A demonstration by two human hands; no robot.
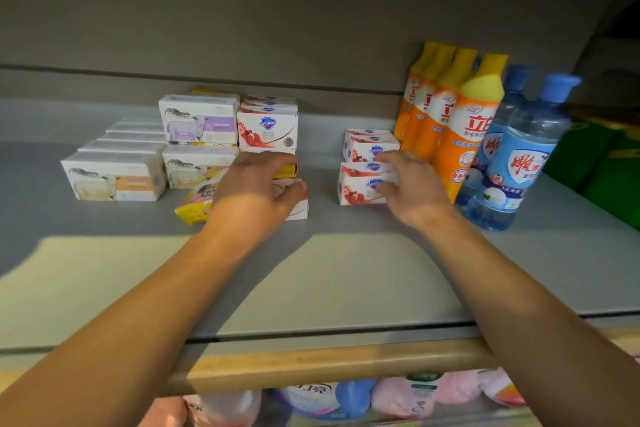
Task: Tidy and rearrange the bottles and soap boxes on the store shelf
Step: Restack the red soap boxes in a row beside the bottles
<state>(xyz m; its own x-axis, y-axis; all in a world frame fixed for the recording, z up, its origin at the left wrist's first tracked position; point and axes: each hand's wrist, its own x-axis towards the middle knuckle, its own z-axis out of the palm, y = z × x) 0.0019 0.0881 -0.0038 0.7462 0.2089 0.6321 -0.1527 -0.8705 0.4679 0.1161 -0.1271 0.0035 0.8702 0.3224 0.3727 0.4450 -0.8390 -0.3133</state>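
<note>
On the grey shelf (329, 270), my left hand (256, 194) curls over a white soap box (298, 208) lying beside a tilted yellow soap pack (194, 204). My right hand (412, 184) grips the front red-and-white soap box (356, 187) of a small group, with more of the same boxes (367, 146) behind it. Sheep-printed soap boxes (199, 121) and red-and-white boxes (266, 128) are stacked at the back. Several orange bottles with yellow caps (460, 135) stand in a row at the right, with blue bottles (519, 156) next to them.
A row of white sheep-print soap boxes (114, 177) runs front to back on the left. Green packages (602, 163) sit at the far right. A wooden rail (329, 364) edges the shelf front, and pink and blue packs (346, 399) lie on the shelf below.
</note>
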